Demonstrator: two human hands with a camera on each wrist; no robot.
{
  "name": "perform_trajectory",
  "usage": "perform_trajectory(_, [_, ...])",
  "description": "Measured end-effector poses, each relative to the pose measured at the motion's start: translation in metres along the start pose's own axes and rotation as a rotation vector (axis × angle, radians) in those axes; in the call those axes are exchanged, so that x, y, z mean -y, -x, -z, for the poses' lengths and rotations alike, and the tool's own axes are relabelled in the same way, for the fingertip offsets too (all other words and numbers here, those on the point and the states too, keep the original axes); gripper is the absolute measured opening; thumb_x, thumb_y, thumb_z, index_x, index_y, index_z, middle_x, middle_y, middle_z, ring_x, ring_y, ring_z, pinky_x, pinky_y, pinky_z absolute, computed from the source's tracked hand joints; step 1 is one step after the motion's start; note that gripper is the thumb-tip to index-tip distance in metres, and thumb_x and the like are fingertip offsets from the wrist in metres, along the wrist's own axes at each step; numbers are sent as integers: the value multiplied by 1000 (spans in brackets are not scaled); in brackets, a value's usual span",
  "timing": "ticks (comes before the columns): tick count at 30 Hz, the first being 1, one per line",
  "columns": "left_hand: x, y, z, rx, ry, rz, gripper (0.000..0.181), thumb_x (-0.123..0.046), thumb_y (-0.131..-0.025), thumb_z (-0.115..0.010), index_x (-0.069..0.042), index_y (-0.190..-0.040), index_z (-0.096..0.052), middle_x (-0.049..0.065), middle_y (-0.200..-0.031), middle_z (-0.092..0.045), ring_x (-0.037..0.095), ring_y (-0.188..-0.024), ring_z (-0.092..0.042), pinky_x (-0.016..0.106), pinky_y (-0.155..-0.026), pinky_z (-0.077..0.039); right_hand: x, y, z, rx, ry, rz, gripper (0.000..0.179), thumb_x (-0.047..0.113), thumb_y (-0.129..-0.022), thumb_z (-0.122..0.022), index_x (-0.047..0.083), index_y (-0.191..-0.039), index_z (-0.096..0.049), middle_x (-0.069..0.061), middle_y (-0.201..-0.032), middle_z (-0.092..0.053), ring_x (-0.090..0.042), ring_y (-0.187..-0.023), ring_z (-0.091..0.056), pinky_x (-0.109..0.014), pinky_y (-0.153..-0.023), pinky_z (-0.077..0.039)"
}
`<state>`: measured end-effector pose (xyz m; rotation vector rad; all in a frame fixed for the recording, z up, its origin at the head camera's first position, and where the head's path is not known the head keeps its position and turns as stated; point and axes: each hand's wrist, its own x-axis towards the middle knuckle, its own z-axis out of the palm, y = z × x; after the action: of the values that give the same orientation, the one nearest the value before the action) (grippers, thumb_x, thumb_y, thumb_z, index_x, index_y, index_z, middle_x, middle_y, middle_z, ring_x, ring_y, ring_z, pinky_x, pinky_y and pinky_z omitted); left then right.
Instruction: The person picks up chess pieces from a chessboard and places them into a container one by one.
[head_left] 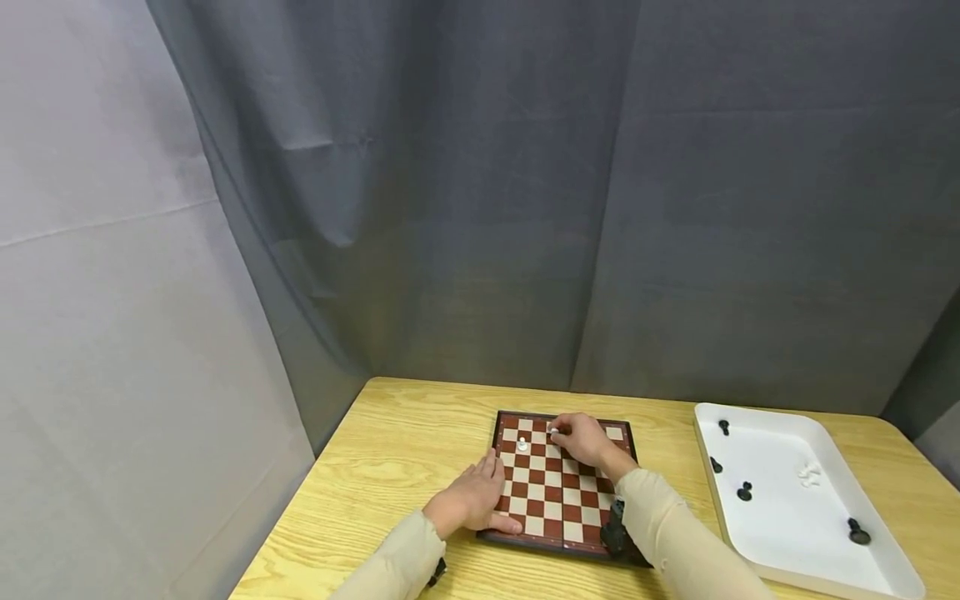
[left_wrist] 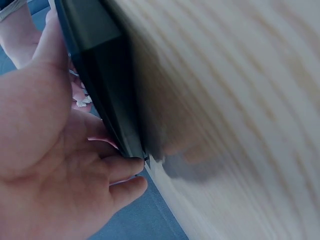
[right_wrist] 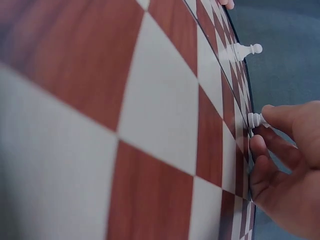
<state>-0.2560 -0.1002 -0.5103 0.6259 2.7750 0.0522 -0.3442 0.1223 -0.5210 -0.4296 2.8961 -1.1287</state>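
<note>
A red-and-white chessboard point(head_left: 536, 477) with a dark rim lies on the wooden table. My left hand point(head_left: 480, 492) rests along its left edge, thumb stretched over the near left part. In the left wrist view, the fingertips touch the black side of the board point(left_wrist: 102, 75). Towards the far edge, my right hand point(head_left: 583, 437) pinches a small white chess piece point(right_wrist: 255, 120) between thumb and fingers, its base at the board surface and its top hidden by the fingertips. Left of it, a white pawn point(head_left: 522, 445) stands upright on the board point(right_wrist: 160, 95).
On the right, a white tray point(head_left: 795, 533) holds several black chess pieces point(head_left: 859, 532), lying scattered, and a small cluster of white pieces point(head_left: 809, 474). A grey curtain point(head_left: 480, 250) hangs behind the wooden table point(head_left: 420, 433), and a pale wall covering is at the left.
</note>
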Motion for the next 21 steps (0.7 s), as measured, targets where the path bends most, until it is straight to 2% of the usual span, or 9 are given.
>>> perform_trajectory(15, [-6,-4,3,25,-7,0,109,-72,-74,-53,-3,-151,-18,16,-157,-9,25,-142,-14,38,-113,-22,-10,1,2,-38,29,14,10,9,-91,-63,8,-96,-71,0,-89,-66,-19,-83,-60,-42,-75,-50])
perform_trajectory(21, [-5,-3,3,11,2,-4,109,-71,-74,-55,-2,-150,-19,18,-156,-9,26,-142,-13,39,-113,-20,-9,3,5,-23,-14,-11,9,10,-91,-63,9,-94,-71,1,-88,-65,-15,-80,-58,-37,-69,-48])
